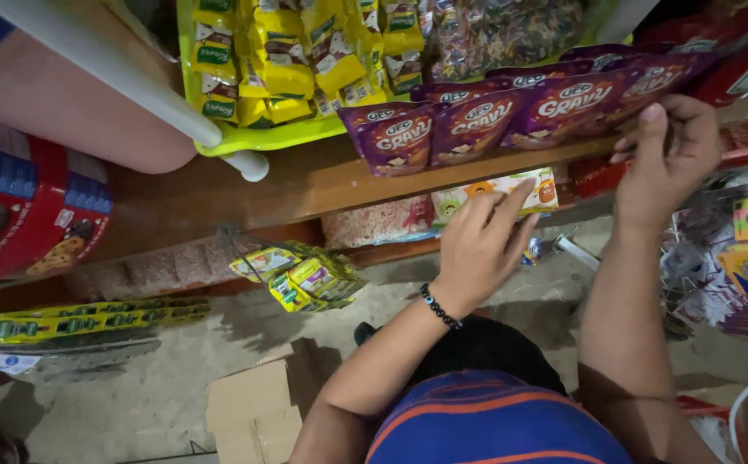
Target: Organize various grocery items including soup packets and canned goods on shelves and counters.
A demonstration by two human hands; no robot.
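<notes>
Right hand [668,142] fingers pinch top of a purple snack packet [573,105] at shelf [305,185] front edge; left hand [481,245] loose, empty. Packets probably light, crinkly; grip the seams.

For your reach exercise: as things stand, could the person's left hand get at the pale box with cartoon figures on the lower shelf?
Probably yes. The left hand hovers just in front of the pale box, fingers extended toward it, nothing between them. The right hand is up at the purple packets.
</notes>
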